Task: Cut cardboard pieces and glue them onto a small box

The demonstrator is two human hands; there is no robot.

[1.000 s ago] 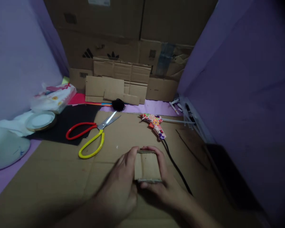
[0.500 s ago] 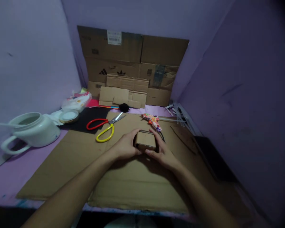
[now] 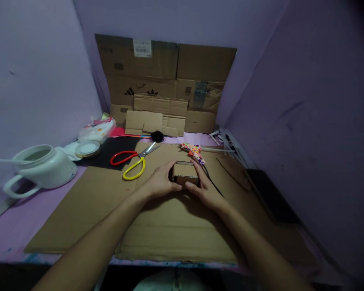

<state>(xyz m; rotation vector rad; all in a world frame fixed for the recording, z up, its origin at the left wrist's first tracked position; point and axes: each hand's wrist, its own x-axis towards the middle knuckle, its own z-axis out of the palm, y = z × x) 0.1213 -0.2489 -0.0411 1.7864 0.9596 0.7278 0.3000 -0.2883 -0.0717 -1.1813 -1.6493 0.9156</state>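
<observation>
My left hand (image 3: 161, 180) and right hand (image 3: 206, 189) grip a small cardboard box (image 3: 185, 171) from either side — just above the cardboard sheet (image 3: 172, 230), near the patterned glue gun (image 3: 194, 153) and the scissors (image 3: 136, 158).

Compared with a second ago, the cardboard box (image 3: 185, 169) shows its near side as well as its top, and sits closer to the glue gun (image 3: 194, 153). The thumb of the left grip (image 3: 161, 180) now shows at the box's near side, and the index fingertip of the right grip (image 3: 208, 192) no longer wraps along the far edge. The view has widened: the white pot (image 3: 56, 167) shows its handle and rim, and the bench (image 3: 6, 242) its front edge. More of the black cable (image 3: 211, 181) shows than half a second ago.
</observation>
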